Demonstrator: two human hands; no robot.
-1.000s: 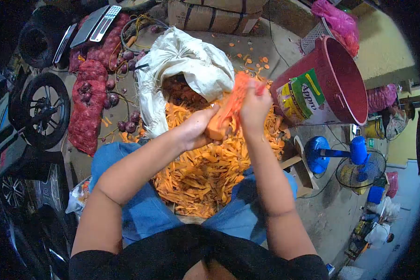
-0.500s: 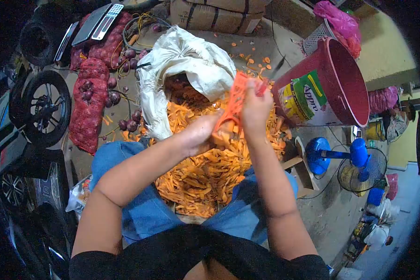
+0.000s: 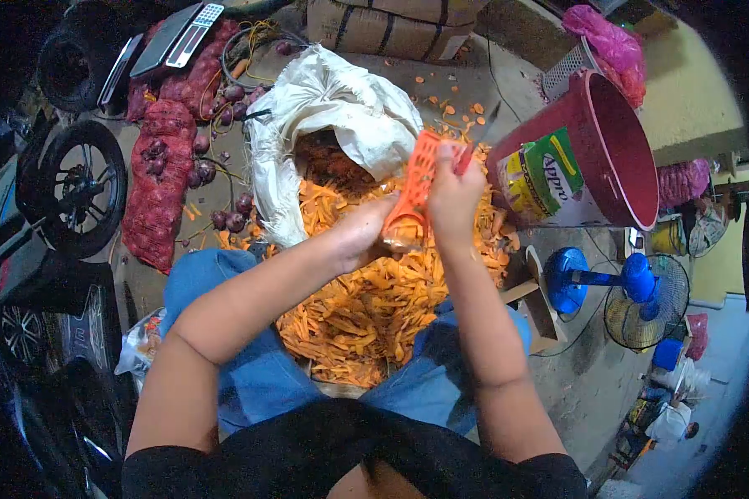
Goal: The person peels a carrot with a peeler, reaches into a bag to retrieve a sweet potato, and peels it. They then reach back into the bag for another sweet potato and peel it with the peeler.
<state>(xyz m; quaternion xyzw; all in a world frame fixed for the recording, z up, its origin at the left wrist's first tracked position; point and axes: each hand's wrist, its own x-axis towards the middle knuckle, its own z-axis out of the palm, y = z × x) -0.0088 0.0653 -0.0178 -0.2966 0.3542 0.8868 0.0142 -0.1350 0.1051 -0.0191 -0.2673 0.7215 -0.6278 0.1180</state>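
Note:
An orange perforated plastic tool (image 3: 419, 173) slants between my two hands, above the heap of orange carrot-like peelings (image 3: 354, 312). My left hand (image 3: 364, 229) is closed at its lower left edge, its fingers partly hidden behind the plastic. Gripping the upper right side, my right hand (image 3: 458, 195) has its thumb raised along the top and a red handle-like piece (image 3: 464, 158) at its fingers. An orange chunk (image 3: 406, 231) shows at the tool's lower end; I cannot tell which hand supports it. Behind lies an open white sack (image 3: 333, 100) with reddish-brown contents.
A red bucket (image 3: 607, 141) leans at the right, with a blue fan (image 3: 624, 283) and an open cardboard box (image 3: 537, 312) below it. Net sacks of red onions (image 3: 156, 200) and a motorcycle wheel (image 3: 83, 191) stand left. Strapped cartons (image 3: 391, 32) sit at the back.
The orange plastic tool has shifted slightly left at its top, and its holes show more sharply. The chunk at its lower end has turned a little. My hands stay nearly in place.

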